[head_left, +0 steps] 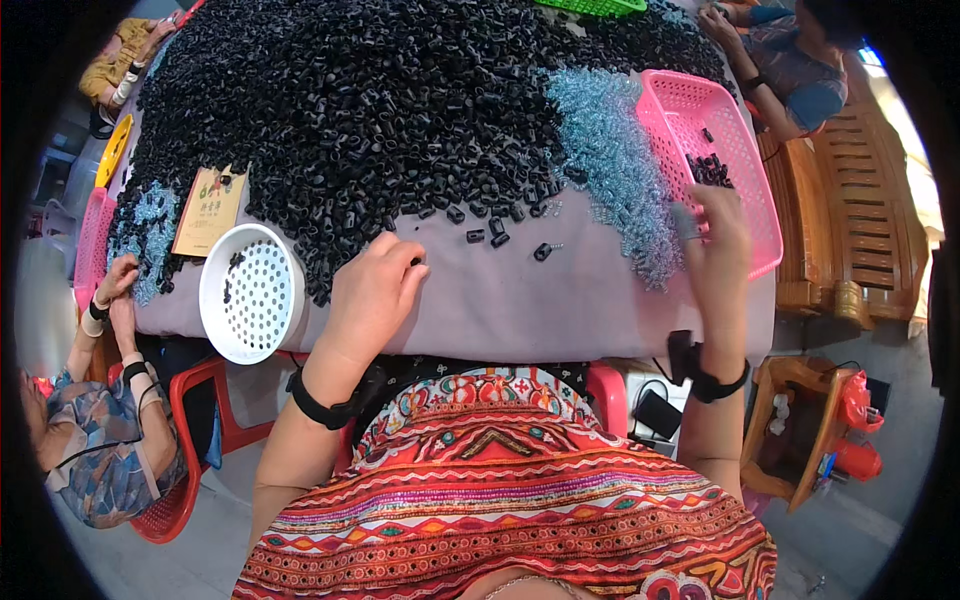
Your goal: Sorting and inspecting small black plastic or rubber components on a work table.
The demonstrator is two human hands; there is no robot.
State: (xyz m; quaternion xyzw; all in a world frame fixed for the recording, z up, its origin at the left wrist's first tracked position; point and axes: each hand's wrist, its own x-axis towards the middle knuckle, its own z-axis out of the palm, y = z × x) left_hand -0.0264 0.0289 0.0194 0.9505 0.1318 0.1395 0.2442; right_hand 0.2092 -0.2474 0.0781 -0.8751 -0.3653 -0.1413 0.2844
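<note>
My left hand (372, 292) is closed in a pinch at the near edge of a large heap of small black plastic parts (400, 130); a dark bit of one shows at its fingertips. Over the near left rim of a pink perforated basket (765, 220) is my right hand (722, 238), its fingers curled together; whatever they may hold is hidden. Several black pieces (708, 170) lie inside that basket. Small clear bluish spring-like pieces (610, 140) form a pile just left of it. A few loose black parts (498, 238) sit on the cloth between my hands.
Left of my left hand stands a round white perforated bowl (298, 290) with a few dark bits, beside a tan booklet (208, 212). A green basket (600, 6) is at the far edge. Other people sit at the left and far right. A wooden bench (860, 200) stands right.
</note>
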